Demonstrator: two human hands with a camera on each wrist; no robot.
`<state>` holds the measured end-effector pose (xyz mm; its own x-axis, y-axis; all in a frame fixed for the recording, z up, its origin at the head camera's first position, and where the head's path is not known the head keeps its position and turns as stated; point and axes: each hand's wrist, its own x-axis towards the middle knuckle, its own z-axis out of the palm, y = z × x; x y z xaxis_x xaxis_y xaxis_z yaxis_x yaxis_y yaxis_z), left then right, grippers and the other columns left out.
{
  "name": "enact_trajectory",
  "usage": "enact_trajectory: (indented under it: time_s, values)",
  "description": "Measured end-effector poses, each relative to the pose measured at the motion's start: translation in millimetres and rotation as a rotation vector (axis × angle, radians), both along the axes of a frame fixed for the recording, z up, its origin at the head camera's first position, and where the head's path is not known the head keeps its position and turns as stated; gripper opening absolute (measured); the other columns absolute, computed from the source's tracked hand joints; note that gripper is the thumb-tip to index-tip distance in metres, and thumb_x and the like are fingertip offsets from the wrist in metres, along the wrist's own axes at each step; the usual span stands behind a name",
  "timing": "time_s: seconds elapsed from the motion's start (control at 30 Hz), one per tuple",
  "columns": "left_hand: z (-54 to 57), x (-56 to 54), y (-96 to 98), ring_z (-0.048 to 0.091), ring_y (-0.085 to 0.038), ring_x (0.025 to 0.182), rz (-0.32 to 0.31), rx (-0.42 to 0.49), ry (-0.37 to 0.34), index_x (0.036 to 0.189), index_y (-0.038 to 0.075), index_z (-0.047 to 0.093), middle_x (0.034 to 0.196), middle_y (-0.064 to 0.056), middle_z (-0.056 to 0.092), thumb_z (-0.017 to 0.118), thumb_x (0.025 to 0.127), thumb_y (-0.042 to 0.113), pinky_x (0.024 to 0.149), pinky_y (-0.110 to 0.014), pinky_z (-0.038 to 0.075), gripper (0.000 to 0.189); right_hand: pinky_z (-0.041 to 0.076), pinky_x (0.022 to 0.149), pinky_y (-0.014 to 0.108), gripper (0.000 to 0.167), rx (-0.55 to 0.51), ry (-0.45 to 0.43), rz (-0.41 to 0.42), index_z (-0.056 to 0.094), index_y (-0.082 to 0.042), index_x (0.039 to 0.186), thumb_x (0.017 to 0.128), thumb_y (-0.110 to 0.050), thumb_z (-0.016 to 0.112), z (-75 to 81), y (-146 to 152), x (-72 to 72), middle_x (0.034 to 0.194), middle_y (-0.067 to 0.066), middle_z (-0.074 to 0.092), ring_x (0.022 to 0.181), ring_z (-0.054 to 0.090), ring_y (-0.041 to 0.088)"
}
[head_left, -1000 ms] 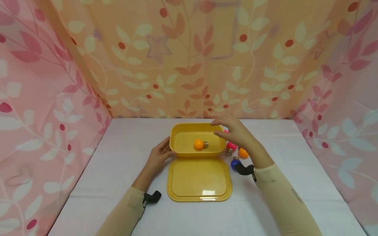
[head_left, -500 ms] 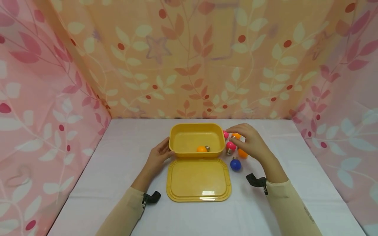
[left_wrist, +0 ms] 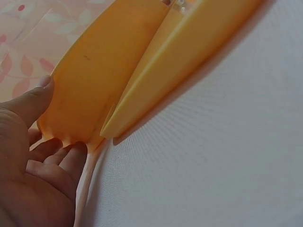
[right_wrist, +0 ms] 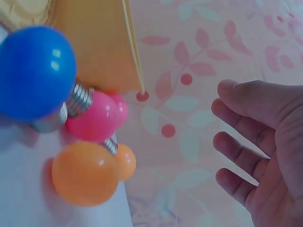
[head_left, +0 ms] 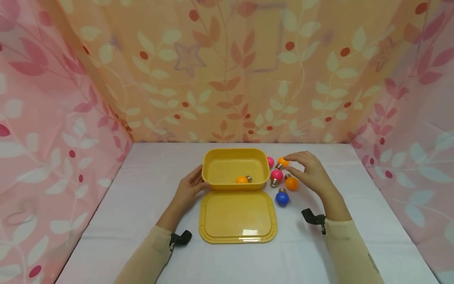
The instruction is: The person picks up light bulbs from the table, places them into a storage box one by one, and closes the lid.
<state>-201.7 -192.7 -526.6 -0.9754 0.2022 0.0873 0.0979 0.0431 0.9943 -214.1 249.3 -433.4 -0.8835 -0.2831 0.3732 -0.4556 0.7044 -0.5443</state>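
The fingers and thumb of my left hand [head_left: 189, 188] hold the left end of a yellow plastic box [head_left: 216, 184]; the left wrist view shows them against its end wall [left_wrist: 90, 94]. Inside the box lies an orange light bulb [head_left: 242, 179] with a silver screw base. My right hand [head_left: 313, 173] hovers to the right of the box, thumb and fingers apart, nothing between them. Nearest its fingertips is another orange bulb [head_left: 283, 161]. Close by are two pink bulbs, one pink bulb [head_left: 277, 175] in front, plus an orange bulb [head_left: 291, 183] and a blue bulb [head_left: 282, 198].
A yellow lid [head_left: 237, 217] lies flat in front of the box, right against its near side. White cloth [head_left: 159, 165] covers the table. Floral curtains [head_left: 227, 71] stand behind and at both sides. Each wrist bears a small black camera mount [head_left: 313, 217].
My right hand has moved from over the box to the right, past the bulbs. The orange bulb in the box has rolled toward the near wall. The left hand stays at the box.
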Motion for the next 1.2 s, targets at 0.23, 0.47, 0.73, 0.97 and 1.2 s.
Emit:
enact_trajectory:
  time_s: [0.23,0.47,0.73,0.97,1.2]
  values:
    - [-0.4,-1.2,-1.0,0.042,-0.022,0.148,-0.001,-0.012,-0.003,0.161,0.020,0.035,0.164,-0.004,0.038,0.075,0.095,0.017,0.107,-0.019,0.046,0.078,0.043,0.111,0.064,0.038,0.042,-0.129,-0.062,0.071,-0.013,0.127,0.091,-0.022,0.080,-7.3,14.5,-6.0,0.129,0.010,0.068,0.129,0.052,0.034]
    - [1.8,-2.4,0.3,0.042,-0.022,0.148,-0.011,-0.029,0.010,0.161,0.019,0.034,0.164,-0.003,0.038,0.072,0.097,0.015,0.106,-0.017,0.045,0.075,0.037,0.111,0.072,0.047,0.038,-0.357,-0.089,0.067,-0.017,0.134,0.092,-0.036,0.078,-17.2,28.3,-8.3,0.139,0.012,0.061,0.135,0.047,0.040]
    - [-2.0,0.4,-1.2,0.039,-0.025,0.150,-0.010,-0.016,0.003,0.162,0.017,0.033,0.165,-0.008,0.035,0.071,0.097,0.012,0.107,-0.017,0.044,0.075,0.039,0.108,0.073,0.054,-0.004,-0.523,-0.057,0.062,-0.020,0.140,0.092,-0.040,0.077,-37.2,41.1,-11.3,0.144,0.015,0.055,0.135,0.041,0.045]
    - [-3.9,3.3,-2.0,0.039,-0.024,0.150,-0.020,-0.005,-0.005,0.162,0.017,0.031,0.165,-0.006,0.035,0.073,0.097,0.015,0.109,-0.020,0.044,0.078,0.034,0.114,0.071,0.064,-0.036,-0.588,0.001,0.059,-0.020,0.144,0.088,-0.040,0.081,-56.4,48.1,-14.0,0.146,0.014,0.054,0.138,0.043,0.042]
    - [-4.5,-1.4,-2.7,0.039,-0.024,0.150,-0.018,0.002,0.009,0.162,0.017,0.032,0.165,-0.006,0.035,0.075,0.095,0.019,0.107,-0.017,0.045,0.080,0.023,0.122,0.067,0.074,-0.113,-0.616,0.064,0.054,-0.022,0.149,0.084,-0.039,0.085,-66.6,51.4,-17.0,0.152,0.009,0.051,0.145,0.037,0.038]
